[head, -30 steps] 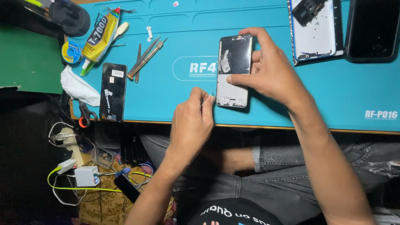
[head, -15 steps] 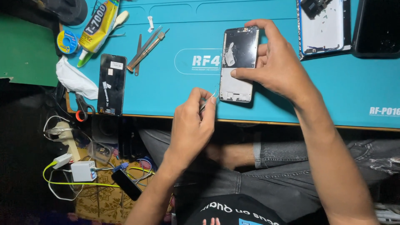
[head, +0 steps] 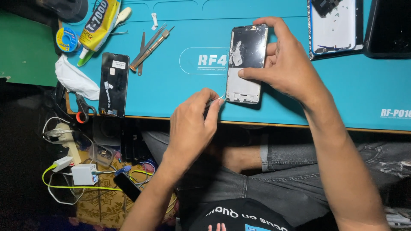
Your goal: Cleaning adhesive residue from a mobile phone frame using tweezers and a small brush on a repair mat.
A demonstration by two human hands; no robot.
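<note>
My right hand grips an opened phone frame that lies on the blue work mat, thumb across its middle and fingers around its top and right edge. The frame's upper half is dark with a pale patch, its lower half light grey. My left hand is closed near the mat's front edge, pinching a thin strip or film between thumb and fingertips, right at the frame's lower left corner.
A black phone screen lies at the mat's left. Metal tools, a yellow glue tube, a tape roll, white cloth and scissors sit nearby. Another phone part rests at top right. Cables and chargers lie on the floor.
My left hand has drawn slightly down and left from the frame's lower edge, with a thin strip now showing between its fingers. My right hand keeps its hold on the frame.
</note>
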